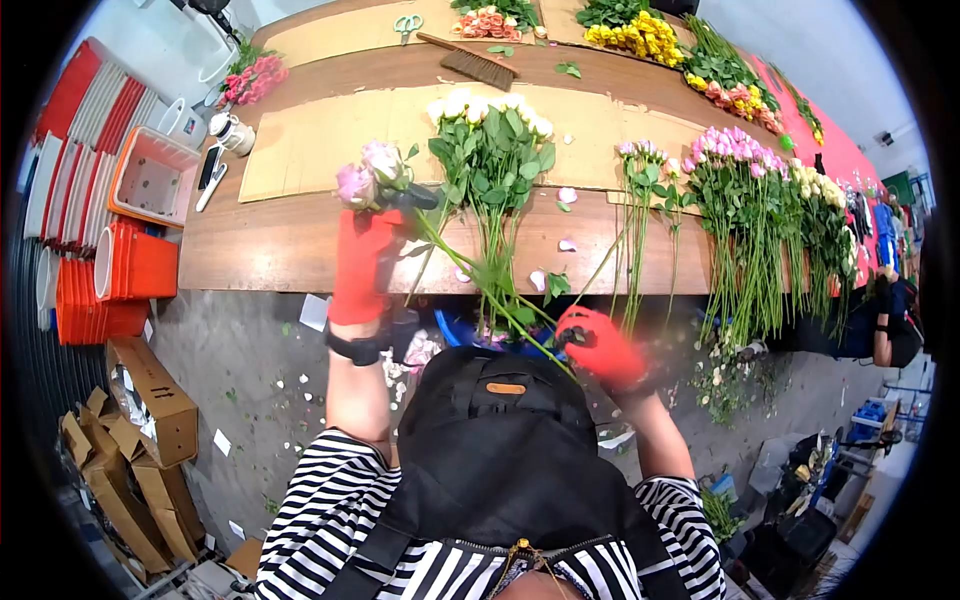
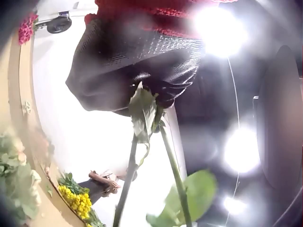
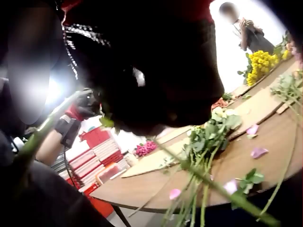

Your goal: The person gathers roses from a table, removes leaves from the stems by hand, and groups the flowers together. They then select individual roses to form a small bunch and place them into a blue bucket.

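Note:
My left hand (image 1: pixel 362 258), in a red glove with a black palm, grips pale pink-lilac roses (image 1: pixel 372 176) by their stems, just below the blooms. In the left wrist view, two stems (image 2: pixel 176 172) and a leaf (image 2: pixel 143 113) show at its black fingers. The green stems slant down across my front toward my right hand (image 1: pixel 604 347), gloved alike and somewhat blurred. Its fingers curl round the stem's lower part, and in the right wrist view a stem (image 3: pixel 213 182) emerges from beneath the dark glove. A bunch of white roses (image 1: pixel 490 150) lies between the hands, beyond them on the table.
Pink roses (image 1: pixel 740 152) and cream roses (image 1: pixel 818 187) lie at right, stems overhanging the table's near edge. A brush (image 1: pixel 470 63) and scissors (image 1: pixel 407 25) rest farther back. Red crates (image 1: pixel 105 275) stand at left. Loose petals (image 1: pixel 567 244) dot the wooden table (image 1: pixel 225 245).

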`<state>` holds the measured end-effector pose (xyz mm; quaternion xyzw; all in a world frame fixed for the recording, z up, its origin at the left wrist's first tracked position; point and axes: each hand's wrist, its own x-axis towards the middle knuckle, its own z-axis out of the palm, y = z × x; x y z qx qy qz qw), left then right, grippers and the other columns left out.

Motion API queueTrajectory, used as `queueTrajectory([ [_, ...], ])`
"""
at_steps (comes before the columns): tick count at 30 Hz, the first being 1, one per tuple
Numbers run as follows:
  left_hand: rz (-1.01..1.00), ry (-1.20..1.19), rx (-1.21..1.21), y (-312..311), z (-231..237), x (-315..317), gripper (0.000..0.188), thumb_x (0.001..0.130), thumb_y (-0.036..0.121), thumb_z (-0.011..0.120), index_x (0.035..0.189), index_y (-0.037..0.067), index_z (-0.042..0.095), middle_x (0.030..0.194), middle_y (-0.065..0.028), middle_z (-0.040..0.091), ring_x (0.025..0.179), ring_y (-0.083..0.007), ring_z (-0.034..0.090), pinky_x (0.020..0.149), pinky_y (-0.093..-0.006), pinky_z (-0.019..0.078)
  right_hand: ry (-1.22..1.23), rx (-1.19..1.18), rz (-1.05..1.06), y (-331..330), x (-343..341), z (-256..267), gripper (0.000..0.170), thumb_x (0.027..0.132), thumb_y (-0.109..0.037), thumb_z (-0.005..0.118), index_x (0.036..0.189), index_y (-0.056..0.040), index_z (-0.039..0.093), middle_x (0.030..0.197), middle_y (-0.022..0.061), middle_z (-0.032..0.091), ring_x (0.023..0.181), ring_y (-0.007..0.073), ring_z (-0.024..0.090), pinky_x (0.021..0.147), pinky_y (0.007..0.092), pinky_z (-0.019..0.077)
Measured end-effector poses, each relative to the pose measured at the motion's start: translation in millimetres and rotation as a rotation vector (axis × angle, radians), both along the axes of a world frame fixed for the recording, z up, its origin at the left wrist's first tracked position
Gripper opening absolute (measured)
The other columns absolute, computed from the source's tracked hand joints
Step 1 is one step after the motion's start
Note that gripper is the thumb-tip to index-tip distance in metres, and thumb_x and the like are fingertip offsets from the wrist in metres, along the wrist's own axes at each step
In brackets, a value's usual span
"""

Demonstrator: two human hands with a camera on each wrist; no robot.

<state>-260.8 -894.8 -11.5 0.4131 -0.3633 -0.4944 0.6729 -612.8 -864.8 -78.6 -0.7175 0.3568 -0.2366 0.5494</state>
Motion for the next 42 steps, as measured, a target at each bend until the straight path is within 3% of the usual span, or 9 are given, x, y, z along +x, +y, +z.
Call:
queueTrajectory([
  [7, -0.031, -0.067, 0.101, 1.7, 10.1, -3.0, 0.027, 0.083, 0.016, 0.063, 0.106, 0.001, 0.06, 0.086, -0.0037, 0.063, 0.07, -0.0089, 0.052, 0.062, -0.0227, 0.0397, 0.344, -0.339, -0.038, 12.2, -2.5, -5.6, 0.052, 0.074, -0.026, 0.076, 0.121, -0.0121, 0.059, 0.126, 0.0153, 0.055, 0.115, 0.0343, 0.052, 0.099, 0.0427, 0.041],
  [14, 0.001, -0.063, 0.138, 3.9, 19.3, -31.5, 0.02, 0.082, 0.016, 0.062, 0.096, 0.001, 0.065, 0.085, -0.0021, 0.062, 0.069, -0.0073, 0.05, 0.061, -0.022, 0.0382, -0.352, 0.032, -0.256, -4.8, 67.9, 52.8, 0.07, 0.073, -0.017, 0.079, 0.135, -0.0045, 0.047, 0.132, 0.0156, 0.051, 0.119, 0.0339, 0.051, 0.101, 0.0414, 0.0409],
  [17, 0.053, -0.454, 0.065, 0.3, 18.6, -39.8, 0.018, 0.083, 0.016, 0.062, 0.092, 0.002, 0.067, 0.079, -0.0003, 0.06, 0.066, -0.0073, 0.05, 0.06, -0.0226, 0.0389, -0.221, -0.342, -0.248, -14.7, 93.4, 55.5, 0.07, 0.068, -0.013, 0.08, 0.131, -0.0058, 0.051, 0.126, 0.0153, 0.055, 0.112, 0.0336, 0.054, 0.096, 0.0398, 0.0438],
  [26, 0.076, -0.072, 0.15, 10.0, 8.9, -37.5, 0.024, 0.088, 0.02, 0.062, 0.099, 0.0, 0.067, 0.082, -0.0008, 0.061, 0.069, -0.0084, 0.051, 0.062, -0.0235, 0.0386, -0.112, -0.486, -0.452, -2.5, 61.5, 43.4, 0.03, 0.07, 0.002, 0.065, 0.099, -0.0023, 0.068, 0.093, 0.0128, 0.065, 0.088, 0.0338, 0.061, 0.079, 0.039, 0.0493],
  [27, 0.064, -0.027, 0.102, 10.0, 0.5, -32.0, 0.026, 0.092, 0.02, 0.058, 0.101, -0.002, 0.068, 0.094, -0.0053, 0.067, 0.083, -0.0116, 0.057, 0.074, -0.0254, 0.0439, -0.094, -0.454, -0.439, -0.4, 55.2, 42.3, 0.029, 0.07, 0.002, 0.065, 0.098, -0.0022, 0.068, 0.093, 0.0129, 0.065, 0.088, 0.034, 0.061, 0.08, 0.0389, 0.0493],
  [29, -0.005, -0.266, 0.178, 10.2, 33.3, -49.3, 0.02, 0.087, 0.019, 0.063, 0.08, 0.002, 0.071, 0.067, 0.0032, 0.058, 0.06, -0.0033, 0.046, 0.053, -0.0231, 0.0321, -0.061, -0.387, -0.412, 4.6, 42.7, 40.4, 0.029, 0.069, 0.003, 0.064, 0.098, -0.002, 0.068, 0.092, 0.0132, 0.065, 0.089, 0.0345, 0.061, 0.081, 0.0387, 0.0495],
  [34, 0.072, -0.101, 0.146, 11.6, 28.2, -47.7, 0.033, 0.091, 0.019, 0.058, 0.117, 0.0, 0.058, 0.106, -0.0066, 0.064, 0.091, -0.0131, 0.059, 0.081, -0.0275, 0.0453, -0.178, 0.012, -0.511, 8.0, 23.7, 26.8, 0.022, 0.078, 0.006, 0.057, 0.098, 0.0019, 0.066, 0.093, 0.0089, 0.066, 0.082, 0.0163, 0.062, 0.077, 0.0282, 0.0483],
  [38, 0.035, -0.073, 0.069, 9.7, 30.9, 4.0, 0.024, 0.096, 0.016, 0.051, 0.103, -0.001, 0.066, 0.1, -0.005, 0.066, 0.088, -0.0142, 0.061, 0.077, -0.0249, 0.0461, -0.041, 0.227, -0.481, 9.1, -9.8, -12.5, 0.039, 0.077, -0.007, 0.069, 0.115, -0.0015, 0.062, 0.109, 0.0129, 0.063, 0.1, 0.0233, 0.06, 0.089, 0.0337, 0.0467],
  [42, -0.01, 0.021, 0.05, 3.0, 43.3, -5.6, 0.023, 0.098, 0.018, 0.052, 0.105, 0.0, 0.065, 0.099, -0.0035, 0.065, 0.087, -0.0122, 0.06, 0.072, -0.0254, 0.0478, 0.183, -0.408, -0.327, -0.7, 14.7, 20.3, 0.07, 0.071, -0.027, 0.079, 0.131, -0.0048, 0.052, 0.131, 0.0168, 0.052, 0.119, 0.0323, 0.05, 0.101, 0.0423, 0.0386],
])
